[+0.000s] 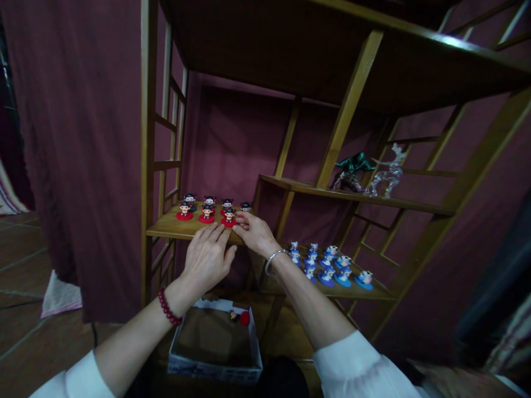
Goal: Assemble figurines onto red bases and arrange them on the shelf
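Observation:
Several small black-haired figurines on red bases stand in two rows on the left wooden shelf. At the right end of the front row is one figurine, with the fingertips of both hands close around its base. My left hand lies palm down at the shelf's front edge, fingers stretched forward and thumb apart. My right hand has its thumb and fingers at the right side of that figurine; the fingertips seem to touch its base. Behind them, a back-row figurine is partly hidden.
Below the hands sits an open box holding a red round piece and a small figurine. Several blue figurines stand on the lower right shelf. A clear deer and a green figure stand above them.

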Demonstrator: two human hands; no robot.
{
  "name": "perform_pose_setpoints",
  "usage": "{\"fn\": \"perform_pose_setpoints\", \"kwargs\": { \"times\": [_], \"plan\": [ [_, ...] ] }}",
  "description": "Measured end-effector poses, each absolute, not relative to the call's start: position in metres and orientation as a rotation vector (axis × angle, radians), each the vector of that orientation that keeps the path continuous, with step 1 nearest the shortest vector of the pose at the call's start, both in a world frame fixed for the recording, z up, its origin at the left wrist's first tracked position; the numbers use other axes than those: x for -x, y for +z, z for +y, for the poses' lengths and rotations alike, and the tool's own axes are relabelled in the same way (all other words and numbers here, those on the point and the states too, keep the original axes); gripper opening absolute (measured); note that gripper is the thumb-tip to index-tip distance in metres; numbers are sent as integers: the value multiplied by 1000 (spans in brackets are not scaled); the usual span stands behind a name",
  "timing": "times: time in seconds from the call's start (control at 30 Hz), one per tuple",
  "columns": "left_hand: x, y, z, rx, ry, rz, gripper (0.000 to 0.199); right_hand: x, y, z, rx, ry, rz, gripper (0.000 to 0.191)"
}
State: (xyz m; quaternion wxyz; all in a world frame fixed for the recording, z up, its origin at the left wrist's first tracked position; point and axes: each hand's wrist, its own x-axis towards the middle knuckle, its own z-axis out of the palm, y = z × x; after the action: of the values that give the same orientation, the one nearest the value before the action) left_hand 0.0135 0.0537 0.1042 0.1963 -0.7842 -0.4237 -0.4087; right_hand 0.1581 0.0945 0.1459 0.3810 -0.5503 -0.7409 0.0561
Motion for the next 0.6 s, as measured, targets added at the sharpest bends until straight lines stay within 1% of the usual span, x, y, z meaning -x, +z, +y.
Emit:
{"fn": "perform_pose_setpoints", "kwargs": {
  "times": [0.3,0.6],
  "plan": [
    [-16,108,60,2201,-1096,-1224,39,-160,143,101,1386,116,-1890,37],
    [-17,107,62,2192,-1107,-1211,37,-160,142,103,1351,174,-1895,36]
  ]
}}
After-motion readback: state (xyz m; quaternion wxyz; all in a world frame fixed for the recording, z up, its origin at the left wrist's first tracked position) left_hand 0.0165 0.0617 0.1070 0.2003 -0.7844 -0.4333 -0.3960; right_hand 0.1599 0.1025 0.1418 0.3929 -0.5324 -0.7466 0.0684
